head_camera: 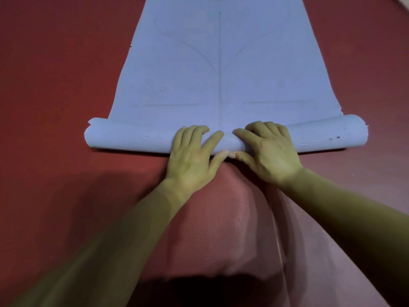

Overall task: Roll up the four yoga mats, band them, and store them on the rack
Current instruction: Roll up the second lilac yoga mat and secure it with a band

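A light blue yoga mat lies flat on the floor and stretches away from me, with faint line markings on it. Its near end is rolled into a loose tube that runs from left to right. My left hand and my right hand sit side by side on the middle of the roll. On both hands the fingers curl over the top of the roll and the thumbs tuck under its near edge, thumb tips almost touching.
The blue mat lies on a red floor. A lighter red textured mat lies under my forearms, with its edge running down at the right. A pale strip shows at the top right corner.
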### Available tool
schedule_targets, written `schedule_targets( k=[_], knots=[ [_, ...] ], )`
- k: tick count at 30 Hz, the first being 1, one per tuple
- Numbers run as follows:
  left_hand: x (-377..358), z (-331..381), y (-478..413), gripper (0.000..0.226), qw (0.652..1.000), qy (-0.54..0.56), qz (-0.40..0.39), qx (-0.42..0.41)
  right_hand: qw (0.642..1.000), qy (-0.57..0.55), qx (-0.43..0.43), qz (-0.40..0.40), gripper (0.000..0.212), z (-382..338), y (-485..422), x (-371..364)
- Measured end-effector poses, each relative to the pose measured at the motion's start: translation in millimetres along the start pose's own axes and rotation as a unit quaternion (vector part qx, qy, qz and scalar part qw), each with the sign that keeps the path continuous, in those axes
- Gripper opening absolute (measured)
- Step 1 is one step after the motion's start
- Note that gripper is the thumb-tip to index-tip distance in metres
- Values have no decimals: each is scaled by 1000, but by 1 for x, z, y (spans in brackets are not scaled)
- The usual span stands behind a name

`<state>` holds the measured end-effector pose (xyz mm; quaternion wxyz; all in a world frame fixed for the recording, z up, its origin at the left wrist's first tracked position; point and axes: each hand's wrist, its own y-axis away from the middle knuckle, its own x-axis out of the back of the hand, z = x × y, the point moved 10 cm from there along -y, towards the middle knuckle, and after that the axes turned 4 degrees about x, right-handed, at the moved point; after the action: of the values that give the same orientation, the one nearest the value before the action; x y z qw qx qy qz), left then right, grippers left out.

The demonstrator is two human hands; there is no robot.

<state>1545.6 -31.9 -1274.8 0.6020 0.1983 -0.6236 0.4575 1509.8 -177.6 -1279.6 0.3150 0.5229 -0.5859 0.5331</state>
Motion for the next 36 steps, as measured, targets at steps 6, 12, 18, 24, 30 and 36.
schedule_targets(
  k=[6, 12, 18, 24, 30, 36],
  knots=[
    [-3, -3, -13, 44, 999, 4, -35, 13, 999, -2, -24, 23, 64, 1, 0, 5],
    [-3, -4, -18, 47, 999, 2, -36, 26, 999, -9, -7, 47, 44, 4, 4, 7],
    [-3, 5, -14, 44, 1000, -7, 6, 18, 999, 4, -9, 34, 49, 9, -10, 8],
    [-7, -1, -33, 40, 1000, -2, 8, 24, 997, 20, -57, 55, 52, 16, -8, 5],
    [-8, -5, -45, 42, 1000, 18, 14, 18, 996, 36, -54, 56, 54, 22, -13, -1],
    [-11, -12, -45, 47, 1000, 11, 6, -12, 996, 65, -61, 21, 54, 28, -36, -2]
  ],
)
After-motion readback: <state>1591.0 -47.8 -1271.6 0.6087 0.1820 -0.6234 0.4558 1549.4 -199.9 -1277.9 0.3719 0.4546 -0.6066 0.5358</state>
